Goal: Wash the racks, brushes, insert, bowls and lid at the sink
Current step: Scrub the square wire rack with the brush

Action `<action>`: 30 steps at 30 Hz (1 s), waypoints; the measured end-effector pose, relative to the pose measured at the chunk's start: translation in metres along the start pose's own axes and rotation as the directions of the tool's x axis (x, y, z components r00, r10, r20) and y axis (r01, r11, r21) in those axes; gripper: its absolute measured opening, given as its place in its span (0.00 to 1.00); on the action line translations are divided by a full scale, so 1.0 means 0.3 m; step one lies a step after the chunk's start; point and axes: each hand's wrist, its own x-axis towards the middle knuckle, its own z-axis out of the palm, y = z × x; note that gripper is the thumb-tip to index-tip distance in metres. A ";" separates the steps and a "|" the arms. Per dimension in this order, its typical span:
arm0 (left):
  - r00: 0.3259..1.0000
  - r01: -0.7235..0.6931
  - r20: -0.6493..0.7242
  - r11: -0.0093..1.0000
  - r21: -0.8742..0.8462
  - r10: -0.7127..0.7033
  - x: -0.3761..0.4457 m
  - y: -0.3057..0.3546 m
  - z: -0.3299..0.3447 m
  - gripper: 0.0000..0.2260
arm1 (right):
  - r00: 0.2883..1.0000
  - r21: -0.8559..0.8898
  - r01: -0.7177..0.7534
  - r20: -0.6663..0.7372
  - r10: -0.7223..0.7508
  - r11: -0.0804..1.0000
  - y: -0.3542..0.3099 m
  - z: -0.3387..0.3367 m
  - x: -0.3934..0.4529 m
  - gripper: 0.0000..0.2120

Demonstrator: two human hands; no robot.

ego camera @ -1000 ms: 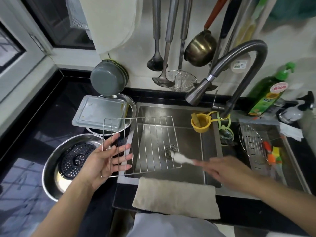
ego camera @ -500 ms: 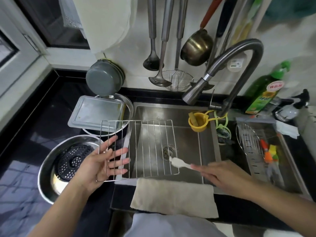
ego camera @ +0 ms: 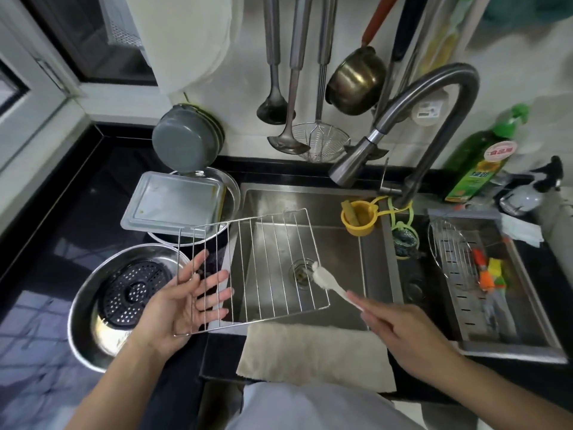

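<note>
Left hand (ego camera: 183, 302) flat under rack (ego camera: 273, 262)

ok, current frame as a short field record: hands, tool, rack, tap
left hand: flat under the rack's left end, fingers straight
right hand: grips the brush handle
brush: white head at the rack's right side
rack: wire, tilted, held over the sink
tap: no water visible
left of sink: bowl with perforated insert

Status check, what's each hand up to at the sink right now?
Left hand under silver wire rack, fingers through bars. Right hand holds white brush, bristles at rack. Tap dry, nothing blocking.
</note>
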 end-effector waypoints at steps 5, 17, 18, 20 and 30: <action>0.998 0.050 0.037 0.998 0.025 -0.051 0.007 -0.031 0.036 0.22 | 0.976 0.045 -0.162 -0.139 0.166 0.986 -0.029 -0.035 0.210 0.19; 1.000 0.030 0.005 0.999 0.014 -0.030 0.028 -0.048 0.062 0.20 | 0.951 -0.019 -0.287 -0.127 0.282 0.958 -0.073 -0.002 0.126 0.17; 0.999 0.042 0.021 0.999 0.025 -0.042 0.028 -0.052 0.076 0.20 | 0.944 -0.039 -0.291 -0.172 0.281 0.956 -0.064 -0.019 0.185 0.17; 0.999 0.040 0.031 0.999 0.020 -0.040 0.032 -0.061 0.096 0.20 | 0.936 -0.071 -0.290 -0.230 0.268 0.954 -0.059 -0.056 0.273 0.18; 0.997 -0.059 -0.056 0.997 -0.058 0.055 0.029 -0.067 0.088 0.20 | 0.937 -0.138 -0.344 -0.109 0.331 0.929 -0.098 0.063 0.025 0.20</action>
